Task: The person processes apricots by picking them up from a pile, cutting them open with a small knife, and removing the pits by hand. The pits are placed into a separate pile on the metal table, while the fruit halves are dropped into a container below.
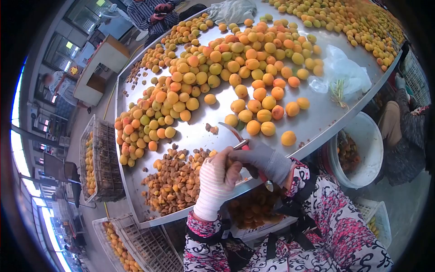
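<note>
At the front rim of the metal tabletop (204,118), a red-handled tool (246,147) with a curved metal blade is being held just beside a heap of brown stones (174,181). Its handle is being gripped by the right hand (263,158), the gloved fingers curled round it; the left hand (213,179) is being pressed close with fingers bent inwards — whether anything is being pinched there cannot be made out. A nick is being risked by the nearness of the left fingertips, seemingly bare, to the metal parts, should the tool be twisted or the grip slip. A lone fruit (288,138) is being left near the rim, where it could be rolled off by a brush of the right sleeve, as little hold is being offered by smooth metal. Rounded, orange-yellow skins are being shown by the piled fruit (204,59), while rough, wrinkled shapes are being mixed with orange scraps in the heap — and light is being caught by the crumpled, translucent folds of a plastic bag (342,70)
</note>
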### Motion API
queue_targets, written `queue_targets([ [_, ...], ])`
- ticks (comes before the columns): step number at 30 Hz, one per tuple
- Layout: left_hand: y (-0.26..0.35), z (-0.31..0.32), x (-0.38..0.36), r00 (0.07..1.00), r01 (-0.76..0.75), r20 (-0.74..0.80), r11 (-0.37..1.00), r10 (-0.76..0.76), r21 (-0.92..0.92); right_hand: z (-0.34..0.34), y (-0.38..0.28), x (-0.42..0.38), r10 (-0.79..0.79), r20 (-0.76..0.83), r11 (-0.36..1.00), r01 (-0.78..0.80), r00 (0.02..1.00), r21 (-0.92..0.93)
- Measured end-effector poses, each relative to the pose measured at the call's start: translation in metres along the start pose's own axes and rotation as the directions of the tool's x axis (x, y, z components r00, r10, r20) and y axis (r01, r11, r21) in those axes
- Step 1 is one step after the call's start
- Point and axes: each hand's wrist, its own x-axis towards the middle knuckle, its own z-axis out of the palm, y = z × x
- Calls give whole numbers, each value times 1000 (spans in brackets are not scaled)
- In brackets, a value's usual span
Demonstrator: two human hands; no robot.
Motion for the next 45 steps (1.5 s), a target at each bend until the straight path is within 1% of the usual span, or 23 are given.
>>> queue_targets([
  [1,-2,4,-3,998,10,-67,988,-20,-152,1,0,-2,-32,22,999,31,999,34],
  [2,-2,7,-4,997,10,-68,988,-20,-152,2,5,-1,-32,22,999,31,999,33],
  [4,2,12,-6,981,146,-78,938,-178,-315,5,14,4,-2,90,930,-31,996,367],
  [5,13,10,-5,968,219,-46,918,-247,-330,5,13,2,0,89,930,-33,996,367],
  [6,6,10,-6,968,220,-45,918,-249,-330,6,11,-1,33,84,935,-60,996,350],
  [8,-11,11,-6,992,-39,-121,998,44,40,9,9,-1,65,79,940,-88,995,331],
  [12,-10,21,-11,988,33,-142,987,-55,-158,12,5,-8,22,90,949,-49,996,310],
  [14,-4,25,-8,895,308,-107,772,-434,-556,14,1,-15,35,63,954,-52,997,296],
  [15,-21,26,-9,852,332,-60,625,-520,-706,15,1,-16,13,77,948,-37,997,317],
  [16,-39,22,-10,852,331,-63,627,-520,-706,16,0,-17,-11,91,941,-21,996,337],
  [17,-57,16,-12,858,278,113,269,-501,-922,17,-3,-17,-12,95,942,-21,995,334],
  [18,-66,14,-13,874,220,262,-147,-410,-964,16,-6,-18,18,123,989,-36,992,144],
  [19,-71,19,-12,808,168,181,-74,-561,-983,16,-8,-18,53,144,998,-46,988,-49],
  [20,-71,16,-12,807,170,180,-70,-562,-983,15,3,-12,51,147,998,-45,988,-46],
  [22,-69,7,-11,884,242,262,-99,-388,-965,17,24,-1,-204,394,889,338,896,-310],
  [23,-62,6,-11,896,257,276,-98,-349,-961,15,14,-12,12,401,870,189,916,-456],
  [26,-50,6,-8,875,263,253,-32,-414,-964,18,10,-11,-118,388,815,312,914,-489],
  [28,-36,9,-5,814,287,253,-16,-522,-958,10,0,-11,59,149,960,-15,987,-280],
  [30,-24,12,-6,771,333,321,-82,-551,-939,6,-10,-11,-143,-27,988,145,989,54],
  [32,-23,18,-9,831,377,359,-45,-425,-925,-2,-19,-7,-216,-134,909,250,967,334],
  [40,-1,37,-8,764,505,490,-82,-420,-859,4,-28,3,-443,-372,633,579,816,515],
  [43,1,38,-9,752,509,480,-64,-451,-858,8,-27,3,-470,-361,645,593,806,482],
  [45,-7,40,-11,797,487,483,-86,-364,-869,14,-28,0,-501,-371,670,621,782,405],
])
